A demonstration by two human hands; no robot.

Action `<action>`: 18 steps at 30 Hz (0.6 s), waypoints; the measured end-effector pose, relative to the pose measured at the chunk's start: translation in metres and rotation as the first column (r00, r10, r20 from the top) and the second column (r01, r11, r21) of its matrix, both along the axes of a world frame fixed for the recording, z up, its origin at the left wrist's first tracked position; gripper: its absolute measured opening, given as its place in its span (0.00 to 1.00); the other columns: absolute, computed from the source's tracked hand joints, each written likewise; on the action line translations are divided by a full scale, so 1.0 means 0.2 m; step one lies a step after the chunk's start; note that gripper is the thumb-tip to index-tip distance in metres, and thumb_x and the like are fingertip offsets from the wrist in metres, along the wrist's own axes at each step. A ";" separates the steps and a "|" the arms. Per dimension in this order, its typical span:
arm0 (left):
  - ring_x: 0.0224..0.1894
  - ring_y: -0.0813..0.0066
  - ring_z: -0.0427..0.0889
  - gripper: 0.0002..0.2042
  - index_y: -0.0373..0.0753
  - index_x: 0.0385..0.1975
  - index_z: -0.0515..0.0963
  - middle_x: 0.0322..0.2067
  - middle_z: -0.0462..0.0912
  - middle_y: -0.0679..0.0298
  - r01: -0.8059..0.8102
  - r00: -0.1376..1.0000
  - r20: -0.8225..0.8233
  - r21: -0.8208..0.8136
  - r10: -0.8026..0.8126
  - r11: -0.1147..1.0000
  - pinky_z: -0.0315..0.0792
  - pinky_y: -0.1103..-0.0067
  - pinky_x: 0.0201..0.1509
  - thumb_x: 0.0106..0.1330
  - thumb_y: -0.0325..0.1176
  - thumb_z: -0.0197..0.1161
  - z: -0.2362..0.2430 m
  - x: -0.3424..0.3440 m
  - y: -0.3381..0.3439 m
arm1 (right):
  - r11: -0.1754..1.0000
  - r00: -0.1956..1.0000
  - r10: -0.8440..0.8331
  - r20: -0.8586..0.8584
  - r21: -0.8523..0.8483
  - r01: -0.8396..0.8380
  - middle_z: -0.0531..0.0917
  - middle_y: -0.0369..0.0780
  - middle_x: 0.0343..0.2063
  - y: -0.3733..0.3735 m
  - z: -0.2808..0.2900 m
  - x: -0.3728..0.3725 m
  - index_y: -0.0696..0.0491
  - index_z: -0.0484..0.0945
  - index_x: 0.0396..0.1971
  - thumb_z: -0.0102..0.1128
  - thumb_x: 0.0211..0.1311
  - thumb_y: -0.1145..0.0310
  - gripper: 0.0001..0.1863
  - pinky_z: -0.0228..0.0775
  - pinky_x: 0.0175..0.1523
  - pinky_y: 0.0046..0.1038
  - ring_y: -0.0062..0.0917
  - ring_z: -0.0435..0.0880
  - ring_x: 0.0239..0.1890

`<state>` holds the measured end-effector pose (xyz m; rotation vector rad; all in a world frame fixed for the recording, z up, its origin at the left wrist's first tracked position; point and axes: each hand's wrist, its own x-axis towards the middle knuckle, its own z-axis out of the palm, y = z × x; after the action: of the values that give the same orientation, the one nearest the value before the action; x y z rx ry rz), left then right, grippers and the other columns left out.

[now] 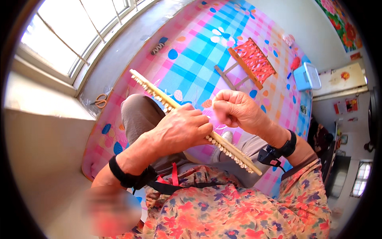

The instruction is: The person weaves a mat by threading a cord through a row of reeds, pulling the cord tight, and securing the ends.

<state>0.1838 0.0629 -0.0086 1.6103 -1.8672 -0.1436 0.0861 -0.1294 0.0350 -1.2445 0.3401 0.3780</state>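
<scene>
A home, by all signs; looks like a sleeping or living room. Broad, low platform, likely a bed, spread with a pink-and-blue checked cover with petal and flower motifs (199, 59). Beside it, a bright window with thin metal bars (55, 36); orange-handled scissors (101, 100) on its pale ledge. Household pieces: small wooden-framed seat with red woven webbing (254, 59), light-blue plastic box with clear lid (304, 77), red-and-green floral wall hanging (342, 24).

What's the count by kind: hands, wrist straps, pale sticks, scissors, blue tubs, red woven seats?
Hands: left hand, right hand: 2
Wrist straps: 2
Pale stick: 1
Scissors: 1
Blue tub: 1
Red woven seat: 1
Total: 8
</scene>
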 end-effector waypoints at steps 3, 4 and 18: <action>0.37 0.68 0.79 0.16 0.40 0.32 0.73 0.30 0.75 0.66 0.035 0.998 0.051 0.036 -0.037 0.999 0.73 0.72 0.44 0.45 0.34 0.69 0.01 0.00 0.01 | 0.999 1.000 0.030 0.005 -0.046 -0.029 0.72 0.27 0.19 0.01 0.00 -0.02 0.53 0.76 0.35 0.55 0.70 0.65 0.08 0.54 0.21 0.12 0.06 0.64 0.18; 0.37 0.68 0.79 0.16 0.39 0.32 0.73 0.30 0.75 0.66 0.043 0.997 0.063 0.049 -0.046 0.998 0.73 0.72 0.44 0.44 0.34 0.69 0.02 0.00 0.00 | 0.999 1.000 0.016 0.013 -0.045 -0.016 0.72 0.27 0.19 0.01 -0.01 -0.02 0.54 0.76 0.34 0.55 0.70 0.65 0.08 0.54 0.21 0.12 0.06 0.64 0.18; 0.44 0.67 0.81 0.14 0.36 0.40 0.77 0.40 0.81 0.61 -0.038 0.994 0.106 0.110 0.027 0.993 0.71 0.65 0.53 0.54 0.32 0.64 0.09 0.00 0.03 | 0.997 0.995 -0.076 0.068 -0.020 0.077 0.77 0.33 0.21 -0.12 -0.10 -0.07 0.59 0.78 0.33 0.56 0.68 0.65 0.12 0.67 0.25 0.14 0.11 0.73 0.21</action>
<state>0.1834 0.0695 0.0100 1.7539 -1.9408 -0.1554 0.0730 -0.1526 0.0143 -1.2596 0.3340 0.2668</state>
